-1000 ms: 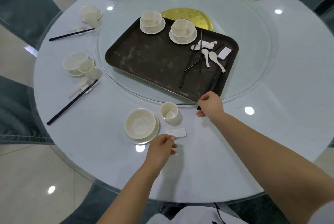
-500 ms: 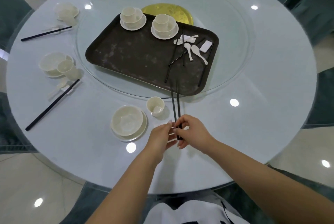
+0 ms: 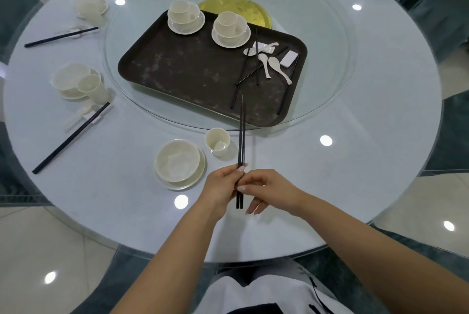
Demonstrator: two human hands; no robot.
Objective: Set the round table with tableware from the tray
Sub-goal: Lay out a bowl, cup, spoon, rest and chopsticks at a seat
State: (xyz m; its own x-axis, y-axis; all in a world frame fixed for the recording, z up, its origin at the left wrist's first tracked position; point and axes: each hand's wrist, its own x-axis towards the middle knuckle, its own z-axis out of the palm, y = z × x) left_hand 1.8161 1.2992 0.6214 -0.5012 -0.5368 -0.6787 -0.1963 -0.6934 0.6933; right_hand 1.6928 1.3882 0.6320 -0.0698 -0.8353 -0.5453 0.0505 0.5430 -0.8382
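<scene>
— Pale glass covers the round table (image 3: pixel 368 110), and a clear glass turntable (image 3: pixel 330 34) sits in its middle under one dark brown rectangular tray (image 3: pixel 182 70). How many sets do you count?

— Two stacked cream bowl-and-cup sets (image 3: pixel 186 18) remain on the tray, with three white spoons (image 3: pixel 278 66), two white rests (image 3: pixel 289 58) and several loose black chopsticks (image 3: pixel 239 80). Nearest the person stand one cream bowl on a saucer (image 3: pixel 179 161) and one small cream cup (image 3: pixel 217 141).

— And the room?

— Teal-covered chairs (image 3: pixel 15 9) ring the table on a glossy beige tile floor (image 3: pixel 38 250).

— The hands?

— One pair of slim black chopsticks (image 3: pixel 241 141) points toward the tray, right of the cup. The left hand (image 3: pixel 220 186) grips their near end; the right hand (image 3: pixel 266 190) pinches them beside it.
</scene>
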